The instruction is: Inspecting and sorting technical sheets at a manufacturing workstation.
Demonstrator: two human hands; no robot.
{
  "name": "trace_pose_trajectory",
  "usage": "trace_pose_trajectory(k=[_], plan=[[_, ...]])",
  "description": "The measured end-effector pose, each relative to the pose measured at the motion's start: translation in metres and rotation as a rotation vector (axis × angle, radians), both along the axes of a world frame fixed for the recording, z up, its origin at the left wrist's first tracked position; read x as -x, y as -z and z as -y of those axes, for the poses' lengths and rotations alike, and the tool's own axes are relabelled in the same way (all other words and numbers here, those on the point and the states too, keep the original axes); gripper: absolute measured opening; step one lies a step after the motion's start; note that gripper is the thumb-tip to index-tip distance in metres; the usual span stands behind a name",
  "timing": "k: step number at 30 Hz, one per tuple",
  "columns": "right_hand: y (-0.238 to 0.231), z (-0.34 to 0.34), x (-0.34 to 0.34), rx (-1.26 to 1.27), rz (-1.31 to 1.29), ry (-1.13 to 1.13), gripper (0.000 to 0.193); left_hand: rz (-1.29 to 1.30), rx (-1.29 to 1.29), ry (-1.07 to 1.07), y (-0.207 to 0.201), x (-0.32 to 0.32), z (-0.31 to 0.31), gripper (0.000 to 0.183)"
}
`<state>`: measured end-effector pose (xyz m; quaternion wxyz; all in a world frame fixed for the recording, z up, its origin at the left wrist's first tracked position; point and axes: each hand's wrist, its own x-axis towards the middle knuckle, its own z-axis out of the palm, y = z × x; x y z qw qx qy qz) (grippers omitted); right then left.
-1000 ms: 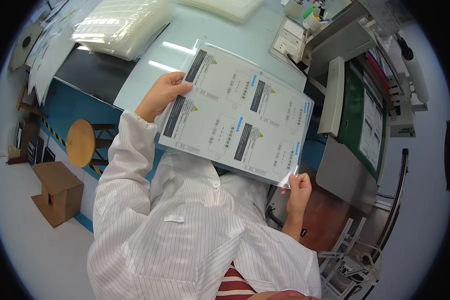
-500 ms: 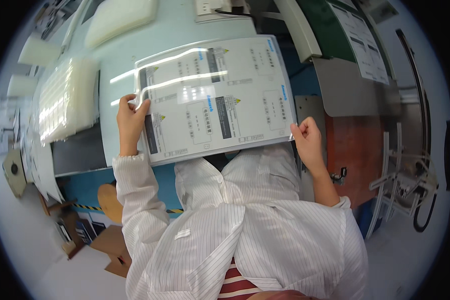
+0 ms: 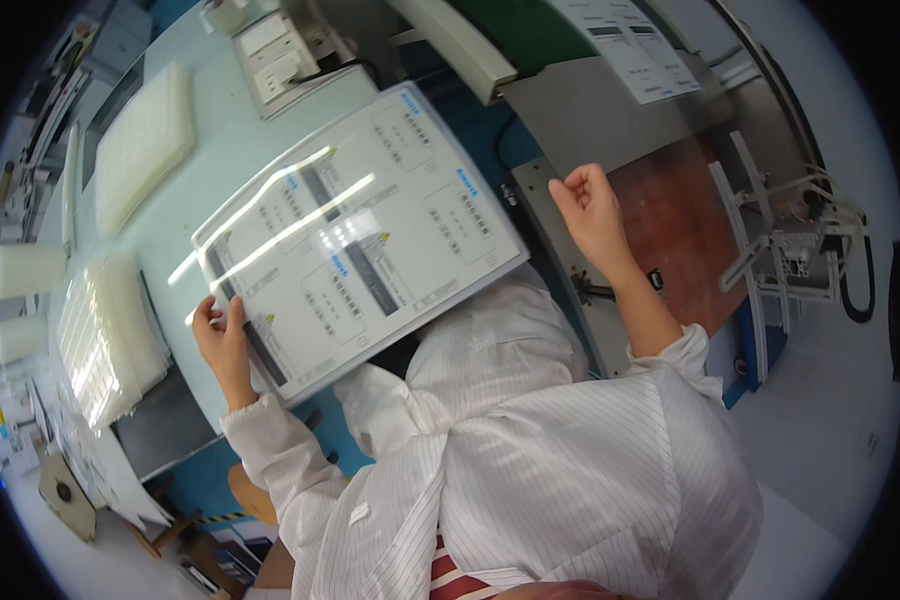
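A stack of glossy printed plastic sheets (image 3: 360, 250), white with black panels and blue marks, lies at an angle over the table's near edge, above my lap. My left hand (image 3: 224, 345) is at its left edge, thumb on the top face and fingers curled along the side, closed on the border. Well to the right of the sheets, my right hand (image 3: 592, 215) is raised with its fingers curled in and the thumb alongside. Nothing shows in it. It hovers over the light metal plate of the bench beside the table.
On the left lie a plastic-wrapped stack of pale sheets (image 3: 110, 340) and another pale stack (image 3: 145, 145). A power strip (image 3: 280, 65) sits at the table's back. To the right are a grey panel (image 3: 610, 110), a printed sheet (image 3: 630, 45), a reddish-brown board (image 3: 680, 220) and an aluminium frame (image 3: 760, 260).
My right hand has left the sheets' near right corner and moved up and away to the right. My left hand stays at the left edge. The whole view has turned toward the right.
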<state>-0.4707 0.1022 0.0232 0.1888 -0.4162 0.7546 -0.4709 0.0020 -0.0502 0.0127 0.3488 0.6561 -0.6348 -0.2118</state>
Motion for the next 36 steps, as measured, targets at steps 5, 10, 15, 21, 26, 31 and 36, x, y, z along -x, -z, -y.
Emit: trace_pose_trajectory(k=[5,10,15,21,26,31,36], plan=[[-0.005,0.021,0.095,0.300,0.256,0.465,0.026,0.089,0.093,0.001,0.016,-0.016,-0.004,0.045],[0.065,0.002,0.206,0.174,0.137,0.908,0.044,0.062,0.174,-0.019,0.010,0.005,-0.004,0.032],[0.052,0.006,0.209,0.180,0.494,0.830,0.016,0.026,0.173,-0.069,0.011,0.003,-0.010,0.029],[0.042,0.004,0.246,0.271,0.690,0.784,0.011,0.046,0.265,-0.044,0.013,0.000,-0.009,0.025],[-0.006,0.052,0.252,0.680,1.082,0.351,0.021,0.021,0.234,-0.079,0.010,0.003,-0.008,0.023],[-0.111,0.085,0.090,0.713,0.552,-0.093,0.022,0.001,0.232,-0.092,0.006,0.008,-0.006,0.024],[-0.167,0.082,-0.015,0.787,0.549,-0.572,0.033,-0.041,0.242,-0.127,0.006,0.005,-0.010,0.025]])
